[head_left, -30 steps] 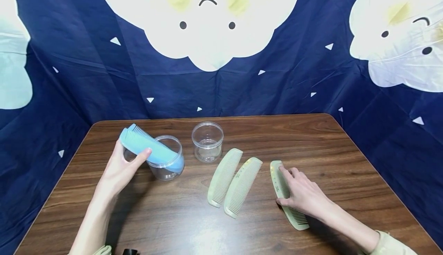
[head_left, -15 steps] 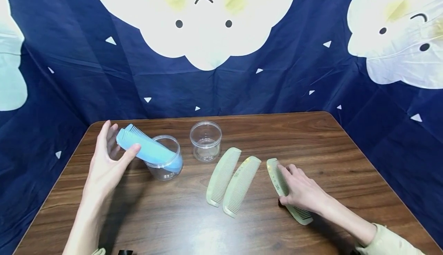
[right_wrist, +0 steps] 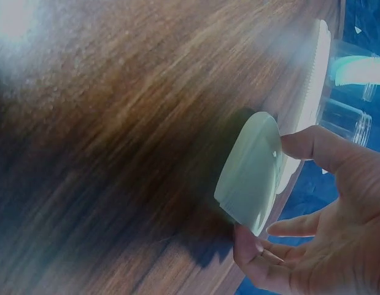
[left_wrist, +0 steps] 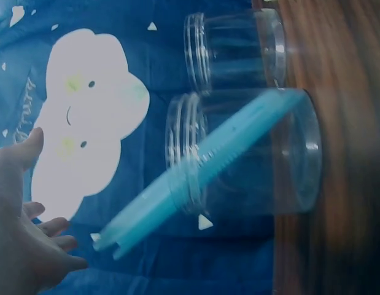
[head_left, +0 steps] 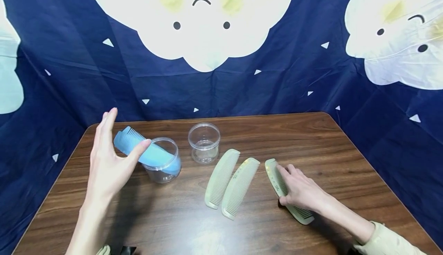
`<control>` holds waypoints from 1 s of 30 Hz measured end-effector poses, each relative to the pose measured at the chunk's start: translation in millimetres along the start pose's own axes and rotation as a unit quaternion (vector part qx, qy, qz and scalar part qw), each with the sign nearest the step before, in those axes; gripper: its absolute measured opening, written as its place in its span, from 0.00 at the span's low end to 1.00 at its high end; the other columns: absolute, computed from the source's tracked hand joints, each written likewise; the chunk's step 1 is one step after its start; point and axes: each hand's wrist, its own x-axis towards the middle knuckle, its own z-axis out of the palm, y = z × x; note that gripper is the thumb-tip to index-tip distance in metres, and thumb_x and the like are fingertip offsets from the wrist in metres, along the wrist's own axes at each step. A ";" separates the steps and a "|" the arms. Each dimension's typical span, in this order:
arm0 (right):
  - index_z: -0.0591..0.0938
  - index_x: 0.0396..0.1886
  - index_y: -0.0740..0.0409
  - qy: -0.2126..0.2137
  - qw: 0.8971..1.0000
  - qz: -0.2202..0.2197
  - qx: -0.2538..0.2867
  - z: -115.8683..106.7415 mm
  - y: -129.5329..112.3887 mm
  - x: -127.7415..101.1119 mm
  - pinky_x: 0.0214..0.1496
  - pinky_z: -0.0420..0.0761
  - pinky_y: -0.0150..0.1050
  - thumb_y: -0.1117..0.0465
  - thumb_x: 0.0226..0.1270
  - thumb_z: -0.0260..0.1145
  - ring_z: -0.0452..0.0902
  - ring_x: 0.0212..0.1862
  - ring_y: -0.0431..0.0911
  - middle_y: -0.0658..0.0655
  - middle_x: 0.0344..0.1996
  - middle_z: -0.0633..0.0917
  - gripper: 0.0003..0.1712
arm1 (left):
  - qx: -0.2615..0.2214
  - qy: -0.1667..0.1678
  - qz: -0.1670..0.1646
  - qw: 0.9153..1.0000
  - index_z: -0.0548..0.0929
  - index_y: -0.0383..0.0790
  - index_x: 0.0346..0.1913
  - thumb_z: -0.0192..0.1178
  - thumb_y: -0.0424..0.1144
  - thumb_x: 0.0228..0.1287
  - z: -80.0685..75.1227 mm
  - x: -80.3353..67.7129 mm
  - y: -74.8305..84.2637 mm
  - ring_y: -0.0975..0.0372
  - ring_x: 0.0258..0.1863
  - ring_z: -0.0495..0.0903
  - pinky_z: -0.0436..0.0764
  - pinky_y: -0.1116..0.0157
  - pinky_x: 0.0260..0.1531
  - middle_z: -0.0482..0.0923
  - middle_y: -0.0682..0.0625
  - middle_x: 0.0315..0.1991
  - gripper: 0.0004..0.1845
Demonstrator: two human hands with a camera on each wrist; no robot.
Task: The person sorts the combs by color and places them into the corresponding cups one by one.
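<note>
Two light blue combs (head_left: pixel 128 141) lean together in a clear plastic jar (head_left: pixel 160 176), their upper ends sticking out over the rim to the left. My left hand (head_left: pixel 110 164) is beside those ends with fingers spread; in the left wrist view a gap separates the hand (left_wrist: pixel 27 230) from the blue combs (left_wrist: pixel 154 203). On the right, my right hand (head_left: pixel 302 190) pinches a pale green comb (head_left: pixel 275 176) between thumb and fingers. The right wrist view shows that green comb (right_wrist: pixel 251 169) tilted close over the table, with a shadow beneath.
Two more pale green combs (head_left: pixel 221 180) lie side by side mid-table. Behind them stands a second clear jar (head_left: pixel 205 155) with nothing in it. A dark blue cloth (head_left: pixel 242 93) with clouds hangs behind the wooden table (head_left: pixel 187 224). A small black object (head_left: pixel 128 250) shows at the lower left.
My left hand has let go of the blue combs, opened its fingers and drawn back to the left. The green comb under my right hand has shifted slightly and its near end has swung rightward.
</note>
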 end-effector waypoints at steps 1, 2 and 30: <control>0.67 0.75 0.62 -0.002 1.000 0.001 0.001 -0.1 0.2 -0.3 0.34 0.77 0.46 0.53 0.36 0.79 0.74 0.49 0.53 0.63 0.55 0.77 0.60 | -0.001 -0.001 0.009 1.000 0.57 0.65 0.81 0.78 0.41 0.55 2.1 1.0 3.3 0.59 0.84 0.49 0.55 0.39 0.79 0.55 0.55 0.83 0.54; 0.67 0.75 0.62 -0.003 1.000 0.001 0.002 -0.3 0.4 -0.1 0.34 0.77 0.46 0.53 0.36 0.79 0.74 0.49 0.53 0.63 0.55 0.76 0.60 | -0.001 -0.004 0.017 1.000 0.57 0.64 0.81 0.78 0.41 0.55 4.3 2.1 6.4 0.60 0.84 0.49 0.55 0.40 0.79 0.55 0.56 0.83 0.55; 0.65 0.76 0.63 -0.033 0.999 0.009 0.002 -7.0 0.5 3.6 0.41 0.81 0.53 0.54 0.39 0.81 0.76 0.54 0.57 0.66 0.58 0.76 0.61 | 0.064 -0.200 0.046 0.977 0.51 0.48 0.83 0.67 0.66 0.62 93.5 20.1 18.3 0.48 0.84 0.48 0.49 0.43 0.82 0.53 0.43 0.83 0.55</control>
